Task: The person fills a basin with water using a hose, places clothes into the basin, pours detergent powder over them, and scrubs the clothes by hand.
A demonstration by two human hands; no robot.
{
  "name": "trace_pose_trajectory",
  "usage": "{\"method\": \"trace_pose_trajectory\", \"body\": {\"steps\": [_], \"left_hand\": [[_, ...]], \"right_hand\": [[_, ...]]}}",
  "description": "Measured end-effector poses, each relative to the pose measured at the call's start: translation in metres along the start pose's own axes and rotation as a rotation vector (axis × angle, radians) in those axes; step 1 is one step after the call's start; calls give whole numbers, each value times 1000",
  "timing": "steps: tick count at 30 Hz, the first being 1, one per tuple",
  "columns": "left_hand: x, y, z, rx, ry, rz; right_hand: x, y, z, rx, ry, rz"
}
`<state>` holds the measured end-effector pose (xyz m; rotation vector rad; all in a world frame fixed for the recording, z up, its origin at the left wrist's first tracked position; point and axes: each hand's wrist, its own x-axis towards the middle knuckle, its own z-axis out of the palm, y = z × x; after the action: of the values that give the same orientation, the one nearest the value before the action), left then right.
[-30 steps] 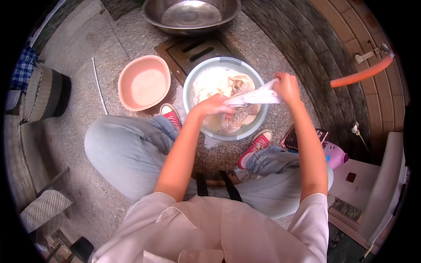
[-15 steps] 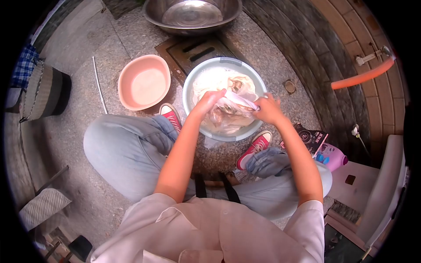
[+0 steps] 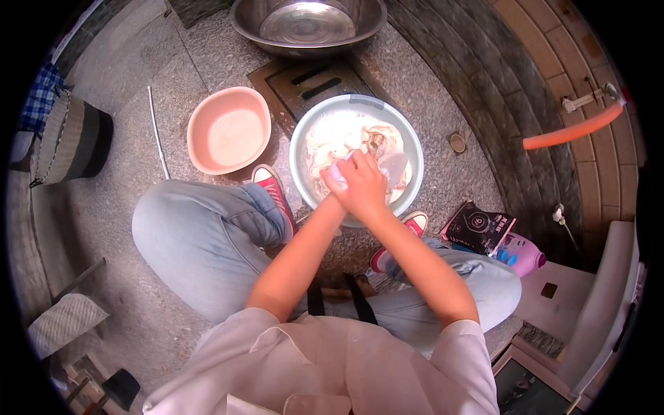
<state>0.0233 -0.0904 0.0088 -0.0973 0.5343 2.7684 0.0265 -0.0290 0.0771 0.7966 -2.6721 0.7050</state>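
A pale blue basin [image 3: 297,149] stands on the floor between my feet, with wet whitish and brownish laundry [image 3: 379,138] and sudsy water inside. Over it both hands meet on a bunched lilac-white cloth [image 3: 339,174]. My right hand [image 3: 366,181] is closed, its fingers lying over the cloth and across my left hand. Much of my left hand [image 3: 333,184] is hidden beneath it; the part that shows is closed against the same cloth. A sheer, pale piece of fabric [image 3: 394,168] hangs to the right of my hands inside the basin.
An oval pink basin [image 3: 229,131] sits left of the blue one. Behind is a large steel bowl [image 3: 308,24], near a floor drain cover [image 3: 277,86]. At right lie a black packet [image 3: 481,225] and a purple bottle [image 3: 529,254]. An orange hose [image 3: 574,131] juts from the wall.
My hands have come together, where before they held the cloth stretched between them. The right hand has moved left and down over the left one. The cloth is now bunched.
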Motion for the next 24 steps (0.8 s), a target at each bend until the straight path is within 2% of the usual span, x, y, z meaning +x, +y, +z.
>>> {"method": "trace_pose_trajectory", "body": {"steps": [2,3,4,6,7,10,11,12,14,16,18,19,20,22,23,24], "left_hand": [[3,-11,-3,140,-30,75],[-1,-13,6,371,514,-111],[-2,-9,8,369,522,-103],[1,-4,10,543,523,8],[3,-2,3,541,529,19],[-1,-14,-33,-41,445,-89],[-2,-12,-3,272,619,-95],[0,-19,4,272,619,-95],[2,-26,12,638,661,-62],[7,-19,12,673,663,-96],[1,8,9,382,527,-196],[9,0,-29,300,413,-253],[16,-8,-68,224,302,-317],[-5,-2,20,335,612,-204],[-8,2,48,523,724,-324],[-9,3,47,522,725,-319]], "right_hand": [[14,31,15,296,5,565],[12,33,20,283,163,461],[10,35,24,290,157,454],[8,41,21,412,64,731],[-10,23,26,255,55,404],[-13,13,20,121,-66,350],[-8,14,19,106,21,473],[-1,25,19,106,21,473],[8,51,13,380,98,812],[6,53,17,336,119,794],[-6,17,13,266,39,625],[-19,-4,19,156,27,277],[-15,1,17,154,32,277],[-1,21,10,181,-29,545],[9,36,7,193,23,683],[8,39,8,194,23,679]]}}
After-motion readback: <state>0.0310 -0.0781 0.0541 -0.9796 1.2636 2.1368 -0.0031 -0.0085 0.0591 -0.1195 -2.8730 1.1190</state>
